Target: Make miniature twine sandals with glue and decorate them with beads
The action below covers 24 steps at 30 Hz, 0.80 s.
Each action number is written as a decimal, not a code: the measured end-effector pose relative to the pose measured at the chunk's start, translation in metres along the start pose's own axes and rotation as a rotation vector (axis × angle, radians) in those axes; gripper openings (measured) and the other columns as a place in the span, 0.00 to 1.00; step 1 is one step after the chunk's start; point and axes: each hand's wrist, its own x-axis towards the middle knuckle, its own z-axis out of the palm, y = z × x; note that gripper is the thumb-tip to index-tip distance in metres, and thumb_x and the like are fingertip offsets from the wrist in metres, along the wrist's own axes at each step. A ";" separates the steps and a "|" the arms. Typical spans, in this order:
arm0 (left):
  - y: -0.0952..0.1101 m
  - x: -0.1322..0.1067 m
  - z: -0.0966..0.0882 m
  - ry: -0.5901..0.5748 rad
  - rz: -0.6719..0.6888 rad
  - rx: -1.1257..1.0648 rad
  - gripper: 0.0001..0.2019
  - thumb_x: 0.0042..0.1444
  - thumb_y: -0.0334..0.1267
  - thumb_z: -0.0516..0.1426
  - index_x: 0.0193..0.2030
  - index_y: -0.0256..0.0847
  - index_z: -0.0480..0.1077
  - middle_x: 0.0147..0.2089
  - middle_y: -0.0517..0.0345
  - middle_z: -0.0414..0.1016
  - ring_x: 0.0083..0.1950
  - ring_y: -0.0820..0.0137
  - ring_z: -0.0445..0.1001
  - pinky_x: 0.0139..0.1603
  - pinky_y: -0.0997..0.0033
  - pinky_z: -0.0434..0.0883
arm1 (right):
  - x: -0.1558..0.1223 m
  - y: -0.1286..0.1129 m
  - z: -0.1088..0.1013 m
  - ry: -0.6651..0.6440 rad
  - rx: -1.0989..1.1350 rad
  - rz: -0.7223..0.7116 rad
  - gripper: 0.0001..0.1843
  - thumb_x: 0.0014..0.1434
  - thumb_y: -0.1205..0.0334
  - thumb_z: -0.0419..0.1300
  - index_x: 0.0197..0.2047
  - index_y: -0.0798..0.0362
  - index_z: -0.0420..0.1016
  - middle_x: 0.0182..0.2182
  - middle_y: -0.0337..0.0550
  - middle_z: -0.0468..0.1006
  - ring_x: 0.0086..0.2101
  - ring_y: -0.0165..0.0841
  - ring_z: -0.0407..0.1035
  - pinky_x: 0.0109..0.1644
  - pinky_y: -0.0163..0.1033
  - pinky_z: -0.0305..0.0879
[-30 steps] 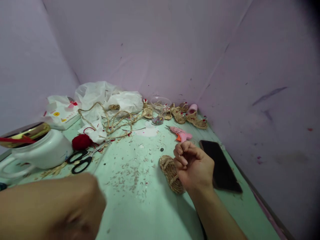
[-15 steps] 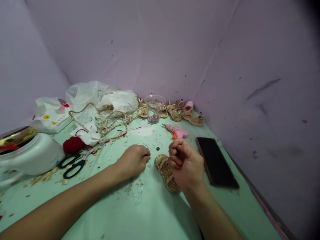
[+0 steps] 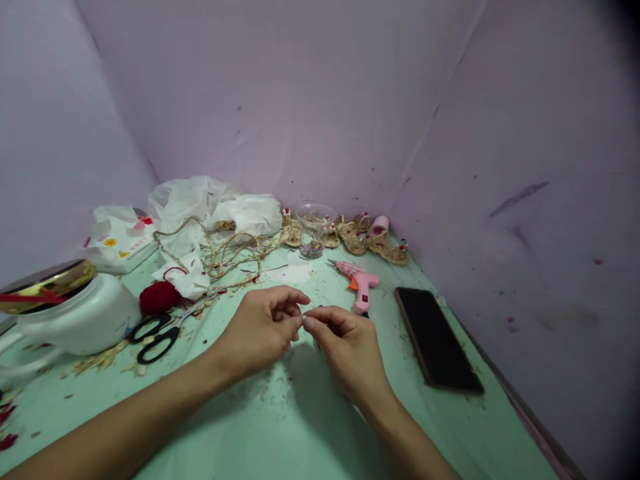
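Observation:
My left hand [image 3: 263, 327] and my right hand [image 3: 345, 343] meet fingertip to fingertip above the middle of the pale green table [image 3: 280, 427]. Both pinch something very small between thumb and forefinger; I cannot make out what it is. The small woven straw sandal seen earlier is hidden behind my right hand. A pink glue gun [image 3: 357, 283] lies just beyond my right hand, and a black phone [image 3: 435, 340] lies face up to its right.
Black scissors [image 3: 155, 331], a red yarn ball [image 3: 157, 297] and a white pot with a gold rim [image 3: 70, 310] sit at the left. Jute cord [image 3: 225, 247], white plastic bags [image 3: 220, 203], a glass bowl of beads [image 3: 315, 230] and several tiny straw sandals [image 3: 373, 240] line the back. Lilac walls enclose the corner.
My left hand came in from the near left to the table's middle and now touches the right hand's fingertips. The right hand shifted left and lower, covering the straw sandal.

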 end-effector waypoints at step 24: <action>-0.003 -0.003 0.000 -0.107 0.142 0.341 0.07 0.42 0.32 0.46 0.16 0.39 0.54 0.17 0.66 0.48 0.21 0.77 0.49 0.22 0.75 0.49 | -0.011 -0.001 -0.004 -0.132 -0.820 -0.623 0.12 0.58 0.67 0.41 0.27 0.53 0.60 0.22 0.41 0.65 0.22 0.32 0.61 0.26 0.36 0.50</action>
